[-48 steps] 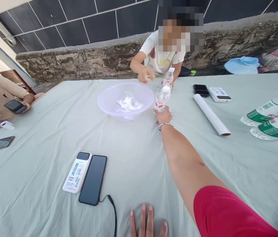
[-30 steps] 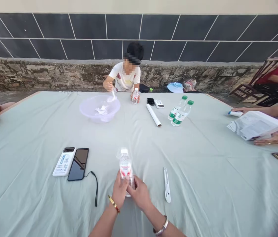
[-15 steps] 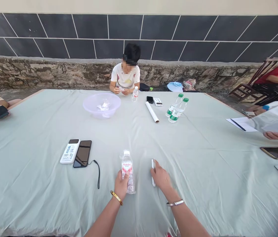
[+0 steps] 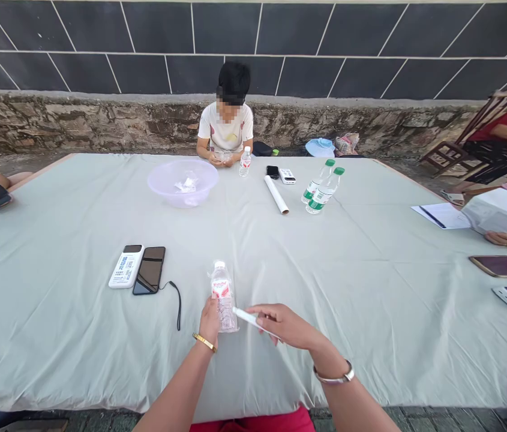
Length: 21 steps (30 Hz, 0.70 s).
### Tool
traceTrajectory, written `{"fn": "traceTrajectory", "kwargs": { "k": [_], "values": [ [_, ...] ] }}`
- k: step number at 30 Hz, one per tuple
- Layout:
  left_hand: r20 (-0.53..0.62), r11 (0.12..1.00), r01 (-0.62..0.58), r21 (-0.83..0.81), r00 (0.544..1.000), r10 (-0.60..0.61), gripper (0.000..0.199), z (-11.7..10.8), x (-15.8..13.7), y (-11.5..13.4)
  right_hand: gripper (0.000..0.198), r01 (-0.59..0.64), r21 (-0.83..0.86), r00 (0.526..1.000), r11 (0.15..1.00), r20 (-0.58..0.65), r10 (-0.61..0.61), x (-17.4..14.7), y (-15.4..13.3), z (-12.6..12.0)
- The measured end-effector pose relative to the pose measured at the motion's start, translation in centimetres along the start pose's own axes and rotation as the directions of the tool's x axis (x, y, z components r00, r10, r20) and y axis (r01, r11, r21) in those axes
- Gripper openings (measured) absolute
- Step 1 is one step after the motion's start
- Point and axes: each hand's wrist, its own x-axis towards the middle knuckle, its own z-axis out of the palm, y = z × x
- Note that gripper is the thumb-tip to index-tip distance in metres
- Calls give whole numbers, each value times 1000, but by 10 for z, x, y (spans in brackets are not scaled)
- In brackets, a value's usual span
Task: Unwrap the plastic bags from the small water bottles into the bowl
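Note:
A small clear plastic bottle [image 4: 224,309] with a white cap and a red-and-white label stands near my side of the table. Loose clear film seems to surround it. My left hand [image 4: 209,318] grips the bottle's left side, fingers partly hidden behind it. In my right hand [image 4: 280,324] is a slim white pen-like stick [image 4: 248,317], held between thumb and fingers. Its tip points left, close to the bottle's right side; whether it touches cannot be made out.
Left of the bottle lie a white power bank [image 4: 126,267] and a black phone [image 4: 149,271] with a strap. Farther off are a purple basin [image 4: 156,180], a white roll [image 4: 276,195] and two green-capped bottles [image 4: 323,192]. A person [image 4: 226,126] sits opposite; others sit at both sides.
My right hand has picked the white stick up from the cloth and brought it left to the bottle. My left hand has shifted to the bottle's side. The view has tilted down.

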Motion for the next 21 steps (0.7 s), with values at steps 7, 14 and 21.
{"fn": "traceTrajectory", "kwargs": {
  "k": [7,14,21],
  "values": [
    [24,988,79,-136,997,-77,56,-3,-1,2,43,-55,143,955,988,296,10,-13,26,-14],
    [7,988,41,-151,999,-41,62,-5,-4,-5,32,-171,-100,799,980,-596,78,32,54,-9],
    [-23,999,-51,-16,998,51,62,1,-11,-9,31,-405,-474,674,782,-733,-95,50,74,11]
  ]
}}
